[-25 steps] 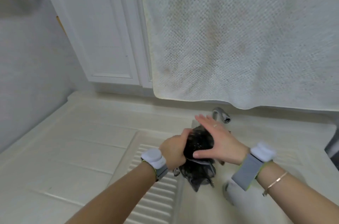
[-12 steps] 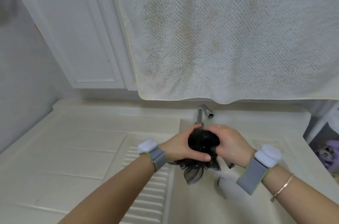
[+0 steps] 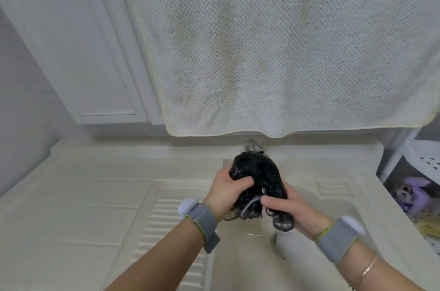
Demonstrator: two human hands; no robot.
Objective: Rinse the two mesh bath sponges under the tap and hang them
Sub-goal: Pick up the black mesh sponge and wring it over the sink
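In the lower centre of the frame I see the black mesh sponge [image 3: 258, 177], a dark, glistening wad squeezed long and narrow, with grey netting folds spilling out below. My left hand [image 3: 227, 191] grips its upper left side, thumb curled across the mesh. My right hand [image 3: 289, 207] clutches the lower end, fingers wrapped round the grey folds. The sponge sits over the cream sink [image 3: 328, 224], just below the tap [image 3: 252, 145], whose spout shows behind it.
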